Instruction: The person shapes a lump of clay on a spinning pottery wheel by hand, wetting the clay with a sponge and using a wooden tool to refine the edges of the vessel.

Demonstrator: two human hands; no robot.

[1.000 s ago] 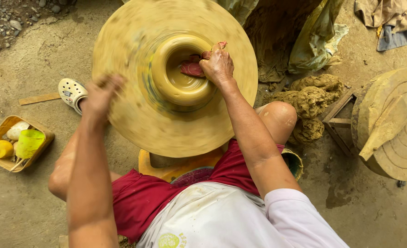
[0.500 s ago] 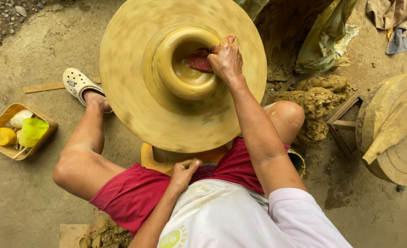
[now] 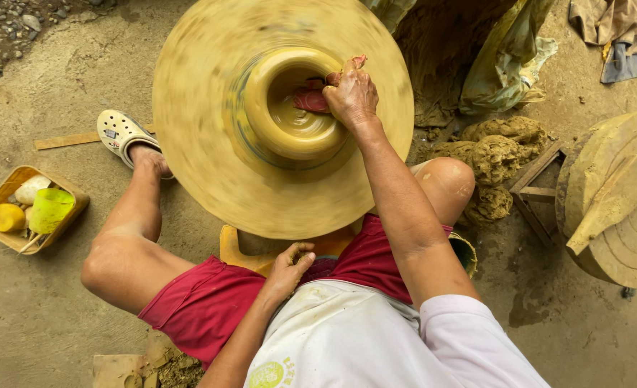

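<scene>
your left hand (image 3: 288,267) rests loosely curled at your lap, holding nothing, clear of the spinning wheel (image 3: 211,194) just beyond it. farther out, your right hand (image 3: 351,93) bears on the rim of the clay pot (image 3: 290,126), fingers pinching a red cloth (image 3: 311,99) against the inner wall, likely to smooth it. well right of that hand lie clay lumps (image 3: 502,147); far left, a tray (image 3: 2,192).

wheel (image 3: 211,179) motion-blurred, cloth (image 3: 310,99) half hidden (by rt hand (image 3: 352,93))
</scene>
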